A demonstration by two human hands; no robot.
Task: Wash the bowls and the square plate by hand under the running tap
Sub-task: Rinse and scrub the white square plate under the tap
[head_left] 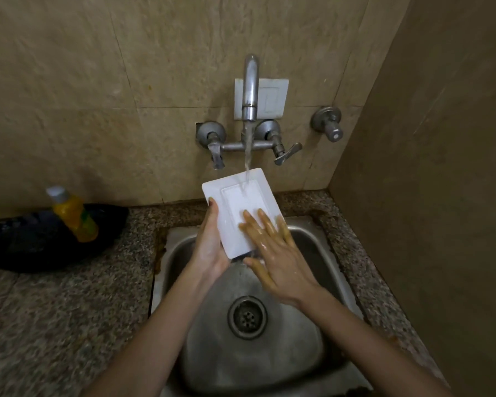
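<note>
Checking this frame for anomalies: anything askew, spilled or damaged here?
Bottle leans tilted in the dark dish on the counter, not upright. Brown stains edge the sink at its left rim. Plate, gripped by the left hand with the right hand flat on it, looks undamaged.

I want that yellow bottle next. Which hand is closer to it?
Left. The left hand grips the square plate, to the right of the yellow bottle; the right hand lies flat on the plate, farther right.

Yellow btl in black dish, granite ctr, left side.
</note>
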